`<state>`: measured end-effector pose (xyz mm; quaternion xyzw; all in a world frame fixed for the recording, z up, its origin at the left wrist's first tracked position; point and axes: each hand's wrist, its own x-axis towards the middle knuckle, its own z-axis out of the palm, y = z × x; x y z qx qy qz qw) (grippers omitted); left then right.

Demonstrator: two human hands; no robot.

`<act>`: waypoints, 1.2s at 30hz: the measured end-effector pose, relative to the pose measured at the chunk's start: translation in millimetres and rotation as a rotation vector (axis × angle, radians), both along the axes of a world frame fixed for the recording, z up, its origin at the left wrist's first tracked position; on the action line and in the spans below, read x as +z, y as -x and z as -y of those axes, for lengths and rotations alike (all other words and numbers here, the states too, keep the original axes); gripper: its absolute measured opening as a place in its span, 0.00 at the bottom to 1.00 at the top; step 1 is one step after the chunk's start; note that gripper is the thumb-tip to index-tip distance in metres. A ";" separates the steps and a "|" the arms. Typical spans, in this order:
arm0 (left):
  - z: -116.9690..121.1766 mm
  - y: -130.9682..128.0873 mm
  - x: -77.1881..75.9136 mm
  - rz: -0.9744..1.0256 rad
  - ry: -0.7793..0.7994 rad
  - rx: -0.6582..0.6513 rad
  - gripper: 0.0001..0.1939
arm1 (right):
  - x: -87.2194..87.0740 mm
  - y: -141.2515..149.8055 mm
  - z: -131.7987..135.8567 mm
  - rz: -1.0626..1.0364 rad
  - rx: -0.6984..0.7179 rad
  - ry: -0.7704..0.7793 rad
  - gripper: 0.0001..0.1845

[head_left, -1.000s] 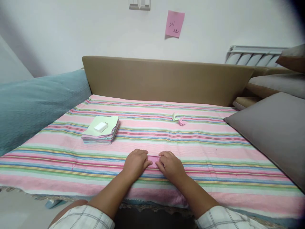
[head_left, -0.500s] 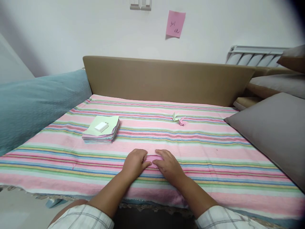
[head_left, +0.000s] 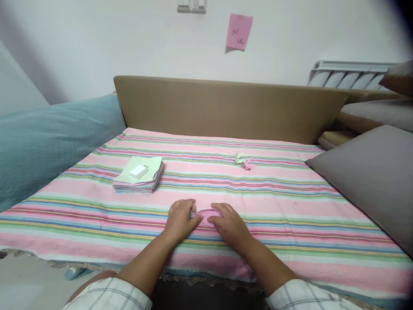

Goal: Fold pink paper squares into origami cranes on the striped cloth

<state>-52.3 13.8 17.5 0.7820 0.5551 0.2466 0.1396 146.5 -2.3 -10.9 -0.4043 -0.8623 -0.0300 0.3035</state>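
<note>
1. Striped cloth [head_left: 258, 204] covers the seat before you, with a brown backrest [head_left: 226, 107] behind it and a pale wall [head_left: 145, 38] beyond.
2. On that wall you see a pink note [head_left: 239, 32] with handwriting, a white switch plate [head_left: 191, 6] at the top edge, and a radiator [head_left: 351, 66] towards the right.
3. Your pink paper [head_left: 207, 212] is at the near middle of the cloth, between your two hands, its far edge bowed in a curve.
4. Your left hand [head_left: 179, 218] pinches its left end between thumb and fingers.
5. Your right hand [head_left: 230, 222] pinches the right end likewise, the two thumbs near each other but apart.
6. Left of your hands and farther away, a white plug adapter [head_left: 138, 172] lies on a stack of paper [head_left: 138, 187] whose top sheet is light green.
7. Beyond your right hand sit two small folded figures, a pale green one [head_left: 238, 159] just beside a pink one [head_left: 248, 165].
8. Grey cushions [head_left: 371, 168] lie along your right; blue fabric [head_left: 64, 137] covers the left side.
</note>
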 end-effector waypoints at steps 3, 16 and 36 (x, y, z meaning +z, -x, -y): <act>1.5 -3.0 -1.5 -0.029 -0.026 0.029 0.11 | -1.0 0.3 0.0 0.002 -0.005 0.000 0.09; 0.1 1.2 -3.4 -0.081 -0.015 -0.006 0.10 | -1.9 0.9 0.1 0.019 -0.033 0.028 0.08; -7.5 19.7 5.9 0.078 -0.060 0.056 0.13 | -1.0 0.4 1.2 0.035 -0.039 0.069 0.09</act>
